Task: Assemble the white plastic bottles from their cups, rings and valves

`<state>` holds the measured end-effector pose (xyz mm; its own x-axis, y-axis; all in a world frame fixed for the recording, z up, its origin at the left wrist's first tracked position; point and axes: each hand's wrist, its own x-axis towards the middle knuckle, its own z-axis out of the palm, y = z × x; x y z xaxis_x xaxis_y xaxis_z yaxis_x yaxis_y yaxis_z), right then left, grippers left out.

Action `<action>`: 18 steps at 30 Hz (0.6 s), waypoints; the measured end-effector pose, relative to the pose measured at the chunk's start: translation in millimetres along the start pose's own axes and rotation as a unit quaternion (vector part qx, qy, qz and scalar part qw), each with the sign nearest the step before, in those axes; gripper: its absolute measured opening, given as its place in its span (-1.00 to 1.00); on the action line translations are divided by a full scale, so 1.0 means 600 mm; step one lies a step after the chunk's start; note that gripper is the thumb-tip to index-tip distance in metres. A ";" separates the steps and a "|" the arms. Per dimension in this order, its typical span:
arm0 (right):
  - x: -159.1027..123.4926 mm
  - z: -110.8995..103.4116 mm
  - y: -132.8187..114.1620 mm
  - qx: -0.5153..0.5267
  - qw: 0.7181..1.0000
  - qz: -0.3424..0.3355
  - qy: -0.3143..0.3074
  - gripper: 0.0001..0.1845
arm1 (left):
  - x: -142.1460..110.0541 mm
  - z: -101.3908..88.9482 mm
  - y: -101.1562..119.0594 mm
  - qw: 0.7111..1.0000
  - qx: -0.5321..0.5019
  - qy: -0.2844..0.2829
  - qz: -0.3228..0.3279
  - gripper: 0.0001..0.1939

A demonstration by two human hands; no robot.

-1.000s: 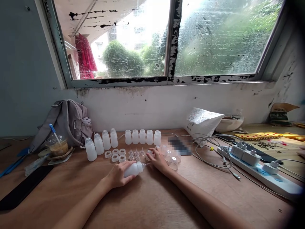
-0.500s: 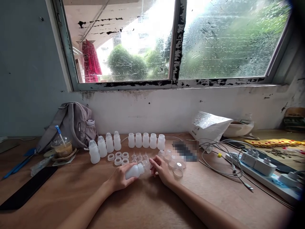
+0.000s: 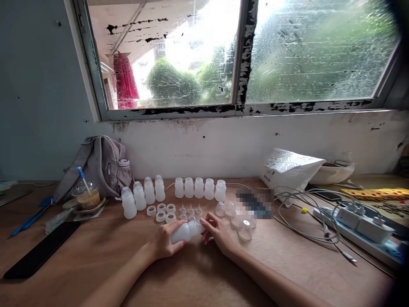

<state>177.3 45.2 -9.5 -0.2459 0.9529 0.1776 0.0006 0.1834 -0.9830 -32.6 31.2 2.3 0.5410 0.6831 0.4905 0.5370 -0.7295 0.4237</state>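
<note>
My left hand grips a small white plastic bottle lying on its side just above the wooden table. My right hand is closed around the bottle's neck end, fingers pinched on the clear cap or nipple there. Behind the hands stand two rows of white bottles: capped ones at the left, uncapped ones in the middle. White rings, clear nipples and clear domed caps lie between the rows and my hands.
A grey bag and an iced drink cup sit at the back left, a black phone near the left edge. A white pouch, tangled cables and a power strip fill the right side.
My right hand has moved from the loose parts onto the neck of the bottle held in my left hand. The camera has panned slightly left.
</note>
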 end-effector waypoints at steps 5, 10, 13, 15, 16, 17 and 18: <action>-0.001 0.008 0.002 0.020 1.000 0.005 0.011 -0.65 | -0.001 0.009 0.010 1.000 -0.004 0.016 0.009 -0.49; -0.004 0.014 -0.004 0.024 0.999 0.022 0.009 -0.64 | -0.002 0.015 0.013 1.000 0.010 0.018 0.019 -0.47; -0.003 0.013 -0.002 0.027 0.999 0.028 0.004 -0.63 | -0.002 0.020 0.012 0.999 0.017 0.017 0.021 -0.46; 0.001 0.011 0.003 0.039 0.999 0.030 0.007 -0.63 | -0.002 0.023 0.014 1.000 0.018 0.018 0.012 -0.48; 0.003 0.010 0.005 0.048 0.998 0.031 0.009 -0.63 | -0.001 0.025 0.015 1.000 0.017 0.019 0.001 -0.49; 0.005 0.009 0.008 0.061 0.998 0.033 0.011 -0.62 | 0.001 0.025 0.017 1.000 0.014 0.019 -0.012 -0.52; 0.007 0.009 0.010 0.078 0.996 0.035 0.013 -0.61 | 0.002 0.025 0.019 0.999 0.009 0.020 -0.026 -0.55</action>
<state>171.3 49.0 -14.8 -0.2250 0.9685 0.1066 -0.1333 0.0777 -0.9880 -15.9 24.1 -3.5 0.4860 0.7178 0.4986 0.5748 -0.6923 0.4363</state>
